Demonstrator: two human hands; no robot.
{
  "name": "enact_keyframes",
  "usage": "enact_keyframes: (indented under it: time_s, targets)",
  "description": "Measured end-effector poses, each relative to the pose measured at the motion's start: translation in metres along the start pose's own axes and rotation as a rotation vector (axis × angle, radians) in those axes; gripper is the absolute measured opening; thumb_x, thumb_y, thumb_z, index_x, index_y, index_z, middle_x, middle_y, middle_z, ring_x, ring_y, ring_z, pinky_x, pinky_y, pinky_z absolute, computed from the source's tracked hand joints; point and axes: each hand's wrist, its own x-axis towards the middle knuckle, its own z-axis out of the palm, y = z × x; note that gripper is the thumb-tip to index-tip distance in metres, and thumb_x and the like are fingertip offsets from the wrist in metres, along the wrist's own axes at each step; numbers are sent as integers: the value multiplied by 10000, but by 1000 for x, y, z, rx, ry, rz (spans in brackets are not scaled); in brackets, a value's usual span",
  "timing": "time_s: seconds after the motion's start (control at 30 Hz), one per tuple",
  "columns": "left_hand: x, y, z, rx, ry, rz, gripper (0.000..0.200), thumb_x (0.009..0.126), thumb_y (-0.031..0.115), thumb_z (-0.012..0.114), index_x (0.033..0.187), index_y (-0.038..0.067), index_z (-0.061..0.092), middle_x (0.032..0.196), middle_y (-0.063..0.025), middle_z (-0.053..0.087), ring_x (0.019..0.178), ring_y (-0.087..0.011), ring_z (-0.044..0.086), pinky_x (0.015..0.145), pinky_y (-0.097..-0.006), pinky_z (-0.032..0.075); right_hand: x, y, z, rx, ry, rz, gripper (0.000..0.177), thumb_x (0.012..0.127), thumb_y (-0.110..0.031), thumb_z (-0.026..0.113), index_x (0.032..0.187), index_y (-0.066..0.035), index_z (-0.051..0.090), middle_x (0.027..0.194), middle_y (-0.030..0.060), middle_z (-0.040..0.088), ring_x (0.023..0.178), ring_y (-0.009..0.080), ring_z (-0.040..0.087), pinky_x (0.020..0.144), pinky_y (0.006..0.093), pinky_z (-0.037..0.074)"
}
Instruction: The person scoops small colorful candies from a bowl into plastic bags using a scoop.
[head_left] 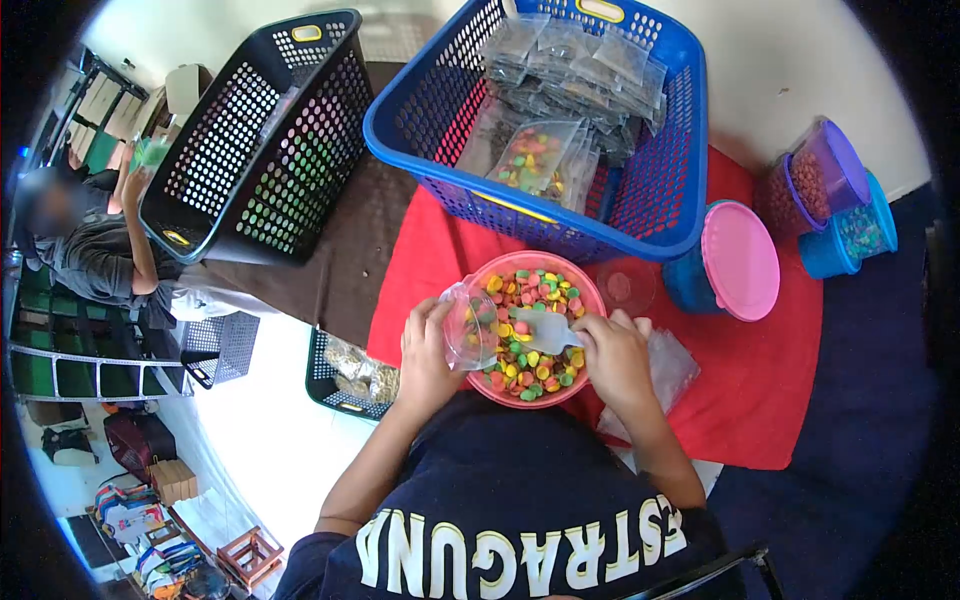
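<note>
A pink bowl [483, 386] full of red, yellow and green round pieces stands close in front of my body. My left hand [428, 350] is closed round a clear plastic cup [470, 328], tilted over the bowl's left side. In my right hand [612, 352] is a pale translucent scoop [545, 330], its blade among the pieces in the bowl. Clear plastic bags [672, 375] lie on the red cloth [745, 400], beside and partly under my right hand.
Beyond the bowl, a blue basket [560, 232] holds filled packets. A black basket [270, 190] stands at the left, another [322, 385] lower down. Tubs with a pink lid [740, 262] and purple rim [838, 165] are at the right. A person [90, 240] is far left.
</note>
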Motion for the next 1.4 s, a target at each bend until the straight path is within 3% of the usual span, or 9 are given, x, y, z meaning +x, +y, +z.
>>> enact_keyframes:
  time_s: [0.17, 0.23, 0.4, 0.47, 0.63, 0.93, 1.0, 1.17, 1.4]
  targets:
    - [2, 0, -1, 9, -10, 1, 855, 708, 178, 873, 1427, 69, 424, 1403, -226, 463, 1298, -432, 485, 1059, -537, 412, 3, 10, -17, 58, 12, 19, 52, 896, -140, 695, 943, -156, 709, 776, 50, 627, 792, 232, 570, 792, 395, 327]
    - [0, 1, 0, 2, -9, 2, 855, 711, 172, 872, 1430, 68, 422, 1406, -227, 460, 1300, -433, 483, 1059, -535, 413, 0, 10, -18, 50, -32, 51, 96, 886, -135, 692, 980, -155, 703, 822, 30, 700, 849, 240, 598, 804, 420, 337]
    - [0, 1, -1, -6, -12, -1, 861, 710, 150, 868, 1441, 68, 419, 1406, -227, 460, 1298, -439, 482, 1062, -534, 415, -2, 11, -10, 131, -33, 76, 75, 890, -141, 696, 964, -153, 697, 845, 30, 715, 841, 240, 592, 804, 418, 332]
    - [0, 1, 0, -11, -15, -3, 862, 705, 153, 872, 1438, 70, 426, 1396, -228, 469, 1289, -442, 489, 1064, -532, 417, -2, 14, -10, 79, 50, 21, 79, 885, -128, 702, 953, -166, 714, 758, 54, 598, 801, 234, 569, 786, 392, 322]
    - [0, 0, 1, -13, -3, -14, 885, 680, 147, 884, 1437, 66, 432, 1392, -228, 474, 1294, -439, 487, 1077, -528, 414, 3, 19, -17, -87, 94, 37, 40, 886, -117, 690, 923, -132, 685, 822, 38, 693, 811, 245, 577, 779, 408, 334]
    - [-2, 2, 1, 13, -17, -17, 900, 678, 122, 883, 1447, 61, 420, 1405, -246, 456, 1308, -448, 471, 1094, -540, 398, 26, -2, 0, -116, 62, -69, 60, 895, -131, 664, 947, -100, 666, 867, 79, 715, 900, 266, 616, 809, 439, 373]
    - [-1, 2, 0, 5, -13, -7, 908, 676, 123, 883, 1453, 65, 416, 1401, -247, 460, 1300, -449, 474, 1087, -539, 403, 28, -9, 5, -151, 39, -51, 79, 890, -132, 663, 952, -84, 669, 865, 92, 712, 884, 277, 620, 822, 442, 392]
    - [1, 2, 7, -33, 17, 9, 884, 685, 118, 872, 1442, 62, 420, 1389, -249, 468, 1288, -450, 479, 1077, -532, 411, 32, 1, 20, -109, -10, -10, 78, 932, -152, 631, 951, -76, 626, 750, 137, 687, 708, 335, 677, 696, 486, 446]
    - [1, 3, 5, -9, 7, -4, 859, 695, 103, 858, 1433, 54, 421, 1376, -247, 472, 1288, -449, 479, 1077, -528, 411, 28, 2, 36, -54, -14, -5, 89, 953, -166, 616, 987, -84, 620, 785, 139, 701, 715, 336, 682, 690, 482, 457]
